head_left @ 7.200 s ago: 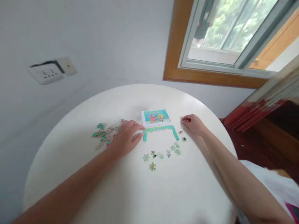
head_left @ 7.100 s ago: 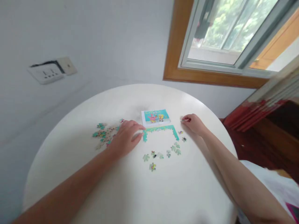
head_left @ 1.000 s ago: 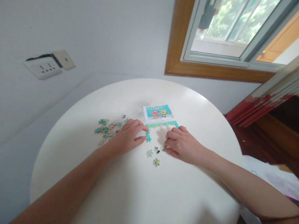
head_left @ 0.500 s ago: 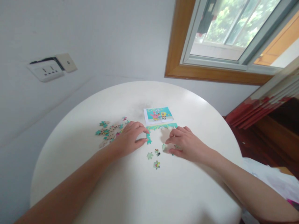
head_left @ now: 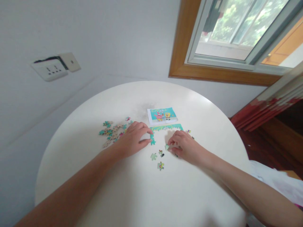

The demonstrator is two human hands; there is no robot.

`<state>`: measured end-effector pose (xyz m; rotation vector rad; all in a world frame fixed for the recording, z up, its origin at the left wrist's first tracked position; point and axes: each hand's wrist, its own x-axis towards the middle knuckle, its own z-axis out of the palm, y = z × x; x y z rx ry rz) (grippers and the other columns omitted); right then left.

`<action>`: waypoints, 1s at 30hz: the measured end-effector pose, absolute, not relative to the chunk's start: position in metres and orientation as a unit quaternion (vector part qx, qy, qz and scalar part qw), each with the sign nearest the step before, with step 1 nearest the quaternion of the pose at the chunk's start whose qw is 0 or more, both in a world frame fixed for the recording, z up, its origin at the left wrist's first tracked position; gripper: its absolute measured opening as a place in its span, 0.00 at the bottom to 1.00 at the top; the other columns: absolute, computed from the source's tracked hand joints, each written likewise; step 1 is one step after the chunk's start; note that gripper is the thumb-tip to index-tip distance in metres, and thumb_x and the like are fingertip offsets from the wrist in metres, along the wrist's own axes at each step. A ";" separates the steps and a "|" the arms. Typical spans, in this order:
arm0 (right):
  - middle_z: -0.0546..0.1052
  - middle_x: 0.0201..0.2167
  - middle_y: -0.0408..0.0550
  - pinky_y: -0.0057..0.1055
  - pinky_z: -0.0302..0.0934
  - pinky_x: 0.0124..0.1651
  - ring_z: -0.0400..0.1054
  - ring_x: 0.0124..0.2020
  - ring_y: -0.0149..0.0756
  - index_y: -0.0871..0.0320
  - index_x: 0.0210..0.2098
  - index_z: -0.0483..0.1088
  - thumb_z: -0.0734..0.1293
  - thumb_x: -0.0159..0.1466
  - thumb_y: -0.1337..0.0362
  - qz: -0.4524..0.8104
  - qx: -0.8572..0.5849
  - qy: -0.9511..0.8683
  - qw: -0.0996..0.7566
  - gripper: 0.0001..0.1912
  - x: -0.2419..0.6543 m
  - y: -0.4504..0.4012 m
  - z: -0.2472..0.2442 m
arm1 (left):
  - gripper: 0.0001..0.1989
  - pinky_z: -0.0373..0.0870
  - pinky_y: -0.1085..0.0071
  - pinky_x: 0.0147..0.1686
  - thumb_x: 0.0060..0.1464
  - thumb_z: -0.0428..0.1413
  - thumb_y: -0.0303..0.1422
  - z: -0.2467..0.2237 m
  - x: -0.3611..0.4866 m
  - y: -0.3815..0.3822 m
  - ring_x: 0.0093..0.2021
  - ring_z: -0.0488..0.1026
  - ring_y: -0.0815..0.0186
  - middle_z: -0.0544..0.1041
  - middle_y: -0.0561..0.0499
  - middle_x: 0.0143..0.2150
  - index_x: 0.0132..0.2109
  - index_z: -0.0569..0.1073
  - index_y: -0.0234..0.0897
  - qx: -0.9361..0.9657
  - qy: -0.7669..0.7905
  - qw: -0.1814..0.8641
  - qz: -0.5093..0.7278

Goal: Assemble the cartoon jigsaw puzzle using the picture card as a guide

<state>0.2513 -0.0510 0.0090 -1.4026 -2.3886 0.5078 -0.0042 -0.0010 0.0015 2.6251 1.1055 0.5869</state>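
Observation:
My left hand [head_left: 134, 138] rests on the table, thumb and index finger apart, their tips touching the left strip of the joined puzzle border [head_left: 152, 138]. That teal border also runs along the top [head_left: 167, 127]. My right hand [head_left: 183, 145] has its fingers closed on a pale green puzzle piece [head_left: 167, 147], inside the border's open side. Just below lie a pale piece [head_left: 153, 156], a small dark-and-brown piece [head_left: 161, 153] and a yellow-green piece [head_left: 161, 165]. Other pieces are partly hidden under and behind my right hand.
A picture card [head_left: 163, 116] with cartoon figures lies beyond the border. Left of my left hand spreads a heap of loose pieces [head_left: 111, 130]. The round white table [head_left: 132, 195] stands near a wall with a socket [head_left: 50, 70] and a window [head_left: 222, 60].
My right hand has drawn its fingers together onto the pale green piece and shifted slightly, uncovering pieces behind it. My left hand stays at the border. The view has shifted a little.

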 end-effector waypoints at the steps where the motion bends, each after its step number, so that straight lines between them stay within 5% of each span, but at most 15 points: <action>1: 0.72 0.38 0.49 0.39 0.59 0.49 0.67 0.43 0.40 0.55 0.38 0.74 0.70 0.58 0.69 0.177 -0.493 -0.836 0.165 0.08 0.250 -0.052 0.010 | 0.10 0.61 0.60 0.51 0.56 0.54 0.34 0.001 -0.004 -0.001 0.49 0.64 0.57 0.71 0.48 0.45 0.45 0.72 0.39 0.897 0.377 0.115 0.201; 17: 0.72 0.38 0.49 0.38 0.57 0.48 0.66 0.44 0.40 0.57 0.38 0.73 0.65 0.62 0.70 0.144 -0.492 -0.839 0.183 0.06 0.224 -0.058 0.010 | 0.09 0.61 0.61 0.52 0.57 0.54 0.33 0.003 -0.004 -0.002 0.49 0.64 0.57 0.71 0.48 0.45 0.45 0.72 0.38 0.900 0.372 0.104 0.200; 23: 0.72 0.43 0.51 0.43 0.55 0.49 0.64 0.48 0.46 0.56 0.43 0.72 0.68 0.62 0.55 0.075 -0.531 -0.831 0.151 0.13 0.225 -0.060 0.012 | 0.09 0.61 0.60 0.52 0.57 0.54 0.33 0.003 -0.004 -0.002 0.49 0.64 0.57 0.71 0.48 0.45 0.45 0.73 0.38 0.899 0.374 0.107 0.198; 30: 0.72 0.41 0.49 0.38 0.58 0.50 0.66 0.45 0.40 0.56 0.41 0.73 0.66 0.62 0.67 0.124 -0.532 -0.825 0.145 0.07 0.229 -0.059 0.009 | 0.10 0.61 0.60 0.52 0.56 0.55 0.33 0.003 -0.003 -0.002 0.49 0.64 0.57 0.71 0.47 0.45 0.45 0.73 0.38 0.900 0.376 0.103 0.194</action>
